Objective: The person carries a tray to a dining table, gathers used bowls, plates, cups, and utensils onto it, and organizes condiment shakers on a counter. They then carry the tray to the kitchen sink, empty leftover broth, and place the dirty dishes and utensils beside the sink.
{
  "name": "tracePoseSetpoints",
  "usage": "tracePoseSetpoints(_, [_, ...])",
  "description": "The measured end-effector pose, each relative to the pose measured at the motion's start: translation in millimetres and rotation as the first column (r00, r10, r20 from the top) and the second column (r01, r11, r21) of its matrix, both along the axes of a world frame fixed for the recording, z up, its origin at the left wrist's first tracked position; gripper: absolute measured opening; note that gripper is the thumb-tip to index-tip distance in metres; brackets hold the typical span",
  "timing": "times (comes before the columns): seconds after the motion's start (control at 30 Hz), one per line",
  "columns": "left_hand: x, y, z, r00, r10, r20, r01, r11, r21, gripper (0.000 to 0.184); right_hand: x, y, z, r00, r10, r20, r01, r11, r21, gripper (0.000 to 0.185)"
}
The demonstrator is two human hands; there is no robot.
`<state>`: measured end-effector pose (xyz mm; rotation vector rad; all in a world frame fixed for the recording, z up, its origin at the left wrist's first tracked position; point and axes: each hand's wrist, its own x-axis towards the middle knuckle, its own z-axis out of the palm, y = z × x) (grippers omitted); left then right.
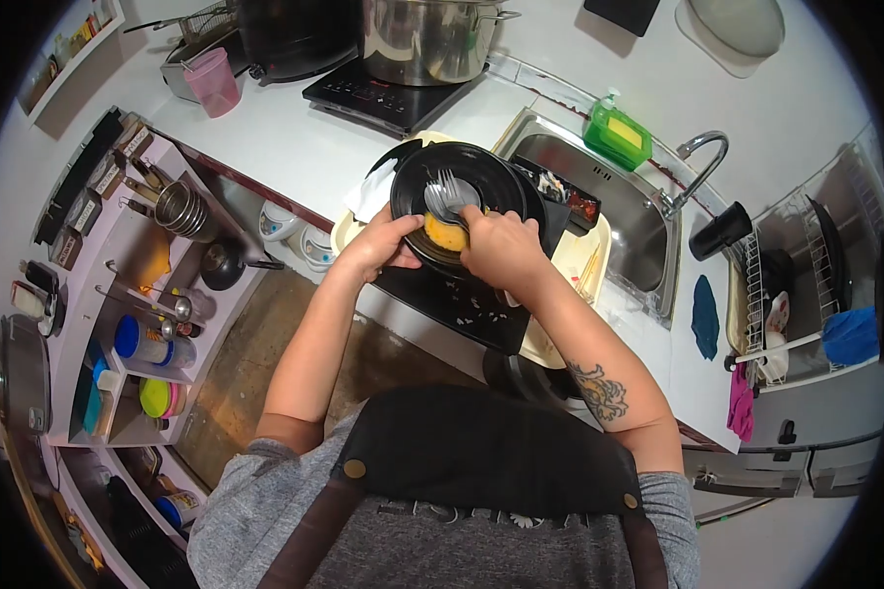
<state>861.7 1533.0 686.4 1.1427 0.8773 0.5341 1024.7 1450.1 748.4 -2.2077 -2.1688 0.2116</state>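
Note:
My left hand point(381, 245) grips the left rim of a black plate point(417, 182), its thumb on top near a yellow piece point(446, 234). My right hand point(506, 250) is closed around cutlery, a fork point(449, 187) and what looks like a spoon, over the middle of the plate. A small round dish point(474, 182) shows behind the fork. Below the plate lies a black tray point(462, 314) with white scraps on it. Cream trays point(589, 257) are underneath and to the sides.
At the right is a steel sink point(643, 211) with a faucet point(722, 147) and a green soap holder point(617, 135). A large pot point(427, 44) stands on a black cooktop point(393, 98) behind. A pink cup point(212, 82) and shelves point(201, 363) are at the left.

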Motion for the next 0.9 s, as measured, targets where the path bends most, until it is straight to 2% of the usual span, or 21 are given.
tracePoseSetpoints(0.13, [1, 3, 0, 1.000, 0.002, 0.025, -0.001, 0.998, -0.055, 0.046, 7, 8, -5, 0.998, 0.052, 0.032, -0.051, 0.998, -0.034, 0.038])
tracePoseSetpoints(0.17, [1, 3, 2, 1.000, -0.016, 0.012, 0.017, 0.996, -0.082, 0.040, 9, 7, -4, 0.998, 0.053, 0.032, -0.052, 0.998, -0.035, 0.038])
tracePoseSetpoints(0.23, [1, 5, 5, 0.999, -0.033, 0.000, 0.033, 0.994, -0.108, 0.036, 12, 5, 1, 0.995, 0.097, 0.018, -0.097, 0.995, -0.012, 0.025])
tracePoseSetpoints(0.3, [2, 10, 3, 0.994, -0.081, 0.076, 0.095, 0.975, -0.201, 0.031, 17, 6, 10, 0.990, 0.118, 0.071, -0.118, 0.993, -0.009, 0.024])
tracePoseSetpoints(0.43, [4, 17, 2, 0.995, -0.080, 0.052, 0.089, 0.972, -0.217, 0.028, 31, 9, 21, 0.968, 0.171, 0.185, -0.178, 0.984, 0.022, 0.024])
tracePoseSetpoints(0.5, [6, 17, 4, 0.997, -0.078, -0.012, 0.074, 0.975, -0.210, 0.025, 35, 8, 27, 0.946, 0.208, 0.249, -0.218, 0.976, 0.012, 0.023])
tracePoseSetpoints(0.63, [9, 13, 10, 0.998, -0.036, -0.046, 0.029, 0.988, -0.153, 0.024, 39, 0, 37, 0.926, 0.178, 0.333, -0.185, 0.983, -0.009, 0.024])
tracePoseSetpoints(0.7, [9, 15, 8, 0.998, -0.030, -0.063, 0.020, 0.988, -0.151, 0.024, 41, -2, 37, 0.858, 0.137, 0.495, -0.227, 0.966, 0.127, 0.024])
tracePoseSetpoints(0.8, [10, 16, 7, 0.996, -0.011, -0.083, -0.001, 0.990, -0.141, 0.025, 48, -4, 30, 0.802, 0.084, 0.591, -0.255, 0.943, 0.213, 0.025])
tracePoseSetpoints(0.9, [12, 13, 8, 0.997, 0.010, -0.080, -0.022, 0.989, -0.145, 0.025, 57, -10, 30, 0.861, 0.062, 0.505, -0.229, 0.934, 0.275, 0.025])
